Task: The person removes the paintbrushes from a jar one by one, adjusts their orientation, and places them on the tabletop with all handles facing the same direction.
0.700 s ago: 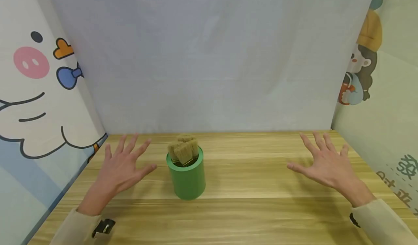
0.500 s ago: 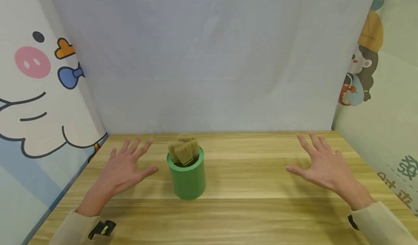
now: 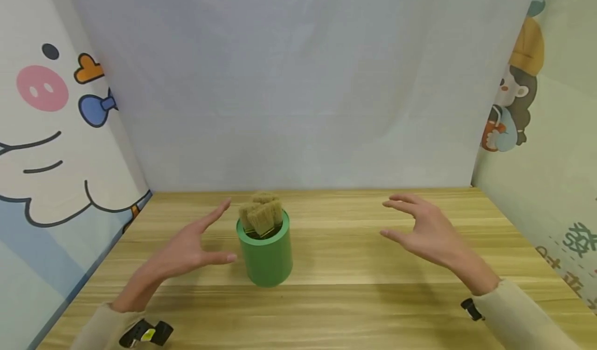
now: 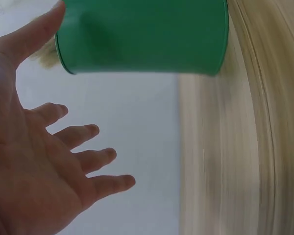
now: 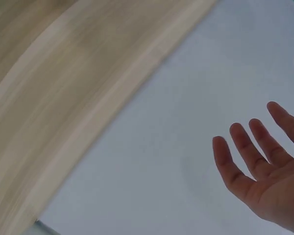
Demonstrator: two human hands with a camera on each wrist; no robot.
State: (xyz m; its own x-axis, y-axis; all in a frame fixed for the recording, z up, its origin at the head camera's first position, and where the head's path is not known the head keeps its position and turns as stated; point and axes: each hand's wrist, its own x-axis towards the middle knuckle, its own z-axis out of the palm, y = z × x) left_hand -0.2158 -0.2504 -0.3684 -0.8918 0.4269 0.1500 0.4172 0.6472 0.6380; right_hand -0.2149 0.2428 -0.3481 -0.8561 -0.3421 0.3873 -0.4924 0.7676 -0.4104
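A green cylindrical container [image 3: 268,261] stands upright on the wooden table, left of the middle. Several brushes [image 3: 262,218] stand in it with tan bristles upward; their handles are hidden inside. My left hand [image 3: 184,251] is just left of the container, thumb and fingers spread apart and holding nothing. In the left wrist view the container [image 4: 142,36] fills the top, beyond the left hand [image 4: 44,161]. Well to the right of it, my right hand [image 3: 431,233] hovers over the table with relaxed fingers. The right wrist view shows that hand [image 5: 274,176] with nothing in its palm.
The wooden table [image 3: 326,313] meets a pale hanging cloth [image 3: 298,106] at its back edge. A panel with cartoon figures [image 3: 56,184] borders the left side, and another printed panel [image 3: 550,184] borders the right. Black straps sit at both wrists.
Both hands have turned from palm-down to more sideways, palms facing inward. The right hand has moved left; the left hand has come slightly nearer the container, which has stayed in place.
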